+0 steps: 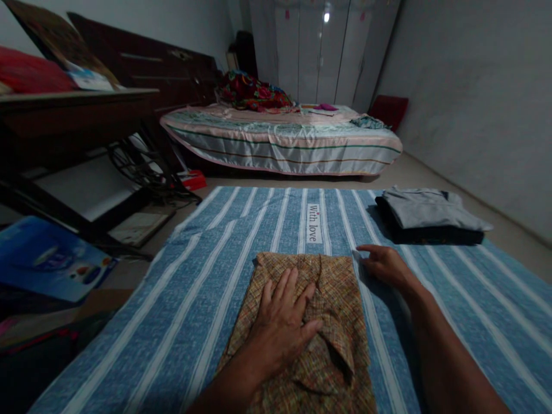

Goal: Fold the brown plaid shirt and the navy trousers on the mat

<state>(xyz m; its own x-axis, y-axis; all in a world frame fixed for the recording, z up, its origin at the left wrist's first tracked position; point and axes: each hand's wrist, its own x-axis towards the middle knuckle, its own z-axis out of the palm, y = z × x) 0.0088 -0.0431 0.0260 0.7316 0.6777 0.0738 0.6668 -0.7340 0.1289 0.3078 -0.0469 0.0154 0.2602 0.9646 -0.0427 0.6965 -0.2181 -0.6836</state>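
Observation:
A folded brown checked garment lies on a blue-and-white striped cloth, with a loose curved flap of fabric on its right half. My left hand rests flat on the garment, palm down and fingers spread. Just off the garment's upper right edge is my right hand, low over the striped cloth. Its index finger points left toward the garment, the other fingers are partly curled, and nothing shows in it. The garment's near end runs out of the picture.
At the right sits a stack of folded clothes, a grey one on top of black ones. A bed stands beyond. On the left are a table with an iron wheel beneath and a blue box.

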